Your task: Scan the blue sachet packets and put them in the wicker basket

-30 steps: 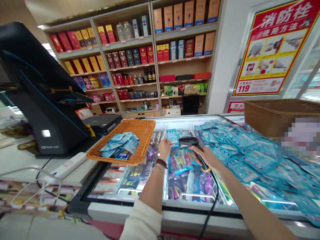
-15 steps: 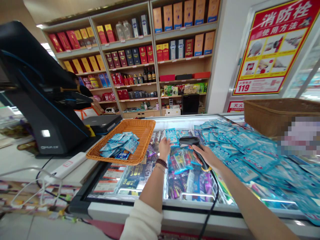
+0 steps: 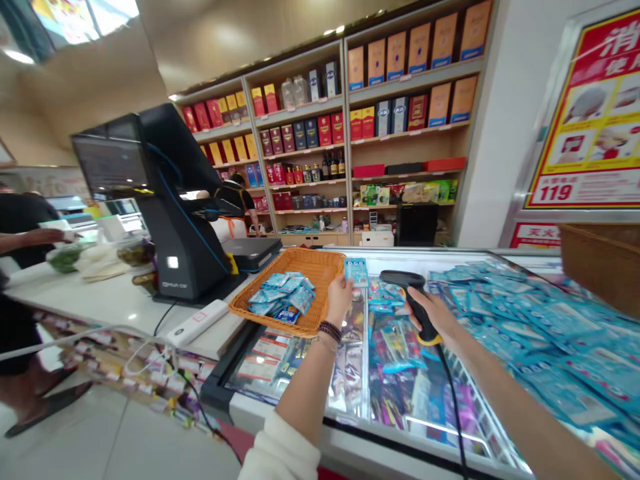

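My left hand (image 3: 340,298) pinches a small light-blue packet (image 3: 357,272) by its lower left corner, above the glass top of the freezer. Wrapped round the handle of a black barcode scanner (image 3: 404,277) is my right hand (image 3: 431,313); the scanner's head points left toward the packet, with a gap between them. Just left of my left hand sits an orange wicker basket (image 3: 320,259) holding a heap of similar blue packets (image 3: 283,295). A large spread of blue packets (image 3: 520,320) lies on the freezer to the right.
A black checkout terminal (image 3: 175,280) stands on the white counter at left, beside a flat dark device (image 3: 253,252). The scanner's cable (image 3: 453,407) hangs over the freezer's front edge. A brown basket (image 3: 600,267) stands far right. Other people are behind and left.
The view has swung left, so everything sits further right in it. My left hand has carried the packet slightly closer to the orange basket; the scanner stays in my right hand.
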Action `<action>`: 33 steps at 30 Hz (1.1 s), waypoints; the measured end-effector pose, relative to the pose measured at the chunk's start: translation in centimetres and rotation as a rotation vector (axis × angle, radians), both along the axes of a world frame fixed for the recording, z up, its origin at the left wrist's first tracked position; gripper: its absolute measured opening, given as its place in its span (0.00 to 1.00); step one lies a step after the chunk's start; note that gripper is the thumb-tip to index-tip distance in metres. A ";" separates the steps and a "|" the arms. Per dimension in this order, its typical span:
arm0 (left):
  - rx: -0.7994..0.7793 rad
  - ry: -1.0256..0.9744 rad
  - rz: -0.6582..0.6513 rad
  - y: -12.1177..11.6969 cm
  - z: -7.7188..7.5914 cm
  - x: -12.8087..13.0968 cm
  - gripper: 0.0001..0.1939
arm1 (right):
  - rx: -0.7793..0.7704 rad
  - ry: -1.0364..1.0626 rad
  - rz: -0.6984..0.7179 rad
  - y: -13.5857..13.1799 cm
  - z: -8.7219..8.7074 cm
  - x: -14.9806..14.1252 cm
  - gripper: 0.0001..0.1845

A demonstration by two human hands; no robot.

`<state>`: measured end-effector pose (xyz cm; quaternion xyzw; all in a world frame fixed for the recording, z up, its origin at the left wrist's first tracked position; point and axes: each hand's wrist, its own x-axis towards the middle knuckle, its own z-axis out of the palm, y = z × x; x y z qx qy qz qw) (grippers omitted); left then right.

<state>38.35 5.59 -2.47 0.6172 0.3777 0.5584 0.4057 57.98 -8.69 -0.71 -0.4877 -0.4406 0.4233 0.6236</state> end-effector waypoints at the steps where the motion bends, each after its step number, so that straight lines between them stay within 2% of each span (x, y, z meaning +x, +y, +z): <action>1: -0.009 -0.003 0.026 0.3 0.7 -1.7 0.09 | 0.003 -0.002 0.007 0.8 0.6 -1.0 0.30; 5: -0.055 0.003 0.152 0.9 2.2 -8.9 0.06 | -0.007 -0.014 0.073 3.8 2.4 -5.9 0.26; 9: -0.075 0.129 0.224 1.0 2.7 -14.7 0.02 | -0.045 0.017 0.111 5.7 2.8 -11.0 0.24; 10: -0.076 0.165 0.241 0.9 2.8 -15.7 0.04 | -0.057 0.021 0.122 6.0 2.8 -12.0 0.24; 12: -0.079 0.227 0.309 0.6 3.1 -17.0 0.17 | -0.067 0.029 0.145 6.3 2.7 -13.5 0.24; 15: -0.009 0.282 0.454 -0.2 3.3 -17.1 0.34 | -0.056 0.040 0.150 6.2 2.7 -14.0 0.24; 18: 0.141 0.308 0.465 -1.6 3.2 -14.8 0.36 | -0.035 0.040 0.108 5.1 2.9 -12.2 0.25; 21: 0.278 0.329 0.322 -3.3 2.7 -10.4 0.32 | -0.019 0.036 0.031 3.0 3.1 -8.7 0.25; 28: 0.393 0.488 -0.098 -8.5 1.2 3.7 0.24 | 0.019 0.077 -0.231 -5.1 3.3 2.0 0.26; 33: 0.468 0.725 -0.385 -13.0 0.7 13.1 0.29 | 0.010 0.091 -0.436 -10.4 3.0 9.0 0.24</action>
